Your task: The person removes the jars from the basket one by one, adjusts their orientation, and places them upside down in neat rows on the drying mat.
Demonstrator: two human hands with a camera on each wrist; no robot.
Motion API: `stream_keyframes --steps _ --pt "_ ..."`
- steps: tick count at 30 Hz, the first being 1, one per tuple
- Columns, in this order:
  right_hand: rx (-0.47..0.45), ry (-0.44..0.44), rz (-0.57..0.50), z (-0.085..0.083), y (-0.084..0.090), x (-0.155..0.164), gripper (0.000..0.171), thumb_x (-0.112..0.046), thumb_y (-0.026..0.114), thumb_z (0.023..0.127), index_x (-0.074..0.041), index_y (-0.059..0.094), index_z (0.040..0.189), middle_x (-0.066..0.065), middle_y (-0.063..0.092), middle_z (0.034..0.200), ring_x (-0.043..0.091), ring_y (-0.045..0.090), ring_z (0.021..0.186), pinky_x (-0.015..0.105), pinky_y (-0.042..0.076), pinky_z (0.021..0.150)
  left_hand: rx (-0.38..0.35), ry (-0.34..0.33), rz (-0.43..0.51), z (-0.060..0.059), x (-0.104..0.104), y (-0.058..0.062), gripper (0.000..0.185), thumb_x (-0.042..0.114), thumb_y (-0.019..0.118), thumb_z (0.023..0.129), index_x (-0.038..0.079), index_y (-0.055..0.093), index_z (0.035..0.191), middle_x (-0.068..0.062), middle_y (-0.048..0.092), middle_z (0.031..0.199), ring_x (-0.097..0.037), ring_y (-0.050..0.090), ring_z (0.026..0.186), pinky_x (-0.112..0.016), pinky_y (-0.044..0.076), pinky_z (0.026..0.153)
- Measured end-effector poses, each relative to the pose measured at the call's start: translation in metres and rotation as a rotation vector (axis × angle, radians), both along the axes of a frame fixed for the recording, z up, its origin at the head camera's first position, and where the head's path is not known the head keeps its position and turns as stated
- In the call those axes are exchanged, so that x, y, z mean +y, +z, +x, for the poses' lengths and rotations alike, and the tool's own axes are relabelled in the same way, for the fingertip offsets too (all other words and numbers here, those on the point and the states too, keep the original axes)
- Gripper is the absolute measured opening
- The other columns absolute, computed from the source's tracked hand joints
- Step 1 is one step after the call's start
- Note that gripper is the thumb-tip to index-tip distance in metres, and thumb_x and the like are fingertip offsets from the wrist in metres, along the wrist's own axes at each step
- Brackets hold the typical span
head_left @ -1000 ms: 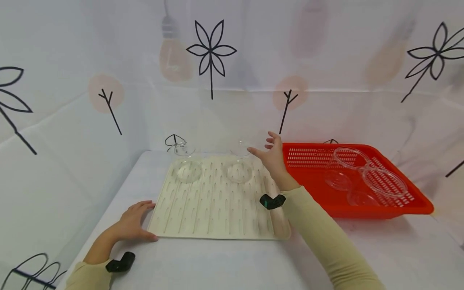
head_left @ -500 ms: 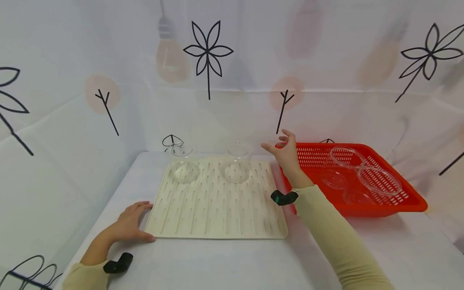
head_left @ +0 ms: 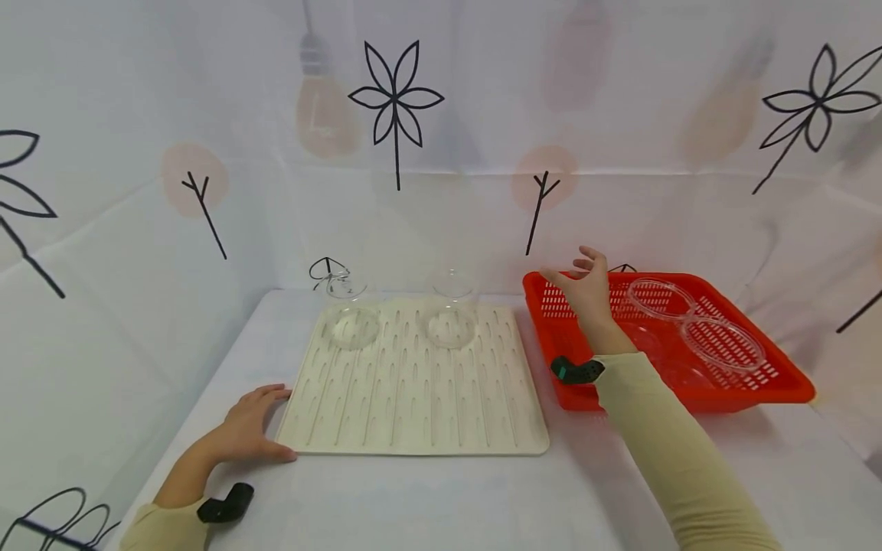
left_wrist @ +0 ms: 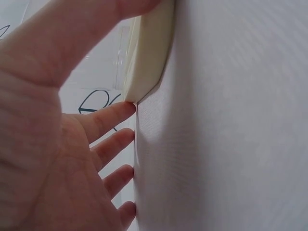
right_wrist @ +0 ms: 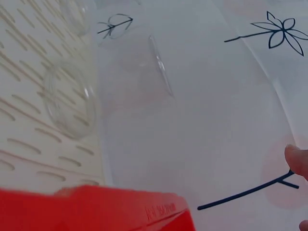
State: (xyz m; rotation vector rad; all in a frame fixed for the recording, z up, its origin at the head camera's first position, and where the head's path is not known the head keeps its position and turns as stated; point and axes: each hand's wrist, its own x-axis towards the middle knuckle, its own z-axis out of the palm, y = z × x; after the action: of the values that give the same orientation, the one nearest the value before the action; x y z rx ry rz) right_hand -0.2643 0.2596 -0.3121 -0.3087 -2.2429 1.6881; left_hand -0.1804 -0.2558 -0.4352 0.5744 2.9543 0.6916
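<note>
- Hovering with fingers spread and holding nothing, the right hand (head_left: 589,295) is above the red perforated plastic basket (head_left: 779,383), near clear round plastic lids (head_left: 720,343).
- Left hand (head_left: 248,432) lies flat, fingers straight, against the cream ridged draining mat (head_left: 413,405).

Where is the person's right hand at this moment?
In the head view, the right hand hangs open over the near-left part of the red basket, right of the cream drying mat and short of the clear dishes inside the basket.
</note>
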Motion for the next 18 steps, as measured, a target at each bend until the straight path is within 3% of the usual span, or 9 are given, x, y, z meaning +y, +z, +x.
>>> stream_keyframes --steps 9,18 --pt "-0.01 -0.058 -0.017 0.009 -0.002 0.027 0.087 -0.043 0.069 0.081 -0.018 0.017 0.146 0.01 0.03 0.139 0.023 0.033 0.118 0.034 0.038 0.096 -0.01 0.01 -0.009 0.0 0.001 0.0 0.103 0.052 0.085 0.052 -0.004 0.046 0.129 -0.026 0.039 0.135 -0.048 0.032 0.121 -0.065 0.028 0.093" --pt "-0.003 -0.123 -0.106 0.017 -0.002 0.05 0.087 -0.045 0.071 0.077 -0.022 0.02 0.143 0.005 0.03 0.133 0.012 0.033 0.105 0.029 0.037 0.091 0.0 0.016 0.002 0.002 0.003 0.0 0.102 0.05 0.086 0.052 -0.005 0.046 0.129 -0.026 0.039 0.134 -0.047 0.033 0.12 -0.064 0.028 0.093"
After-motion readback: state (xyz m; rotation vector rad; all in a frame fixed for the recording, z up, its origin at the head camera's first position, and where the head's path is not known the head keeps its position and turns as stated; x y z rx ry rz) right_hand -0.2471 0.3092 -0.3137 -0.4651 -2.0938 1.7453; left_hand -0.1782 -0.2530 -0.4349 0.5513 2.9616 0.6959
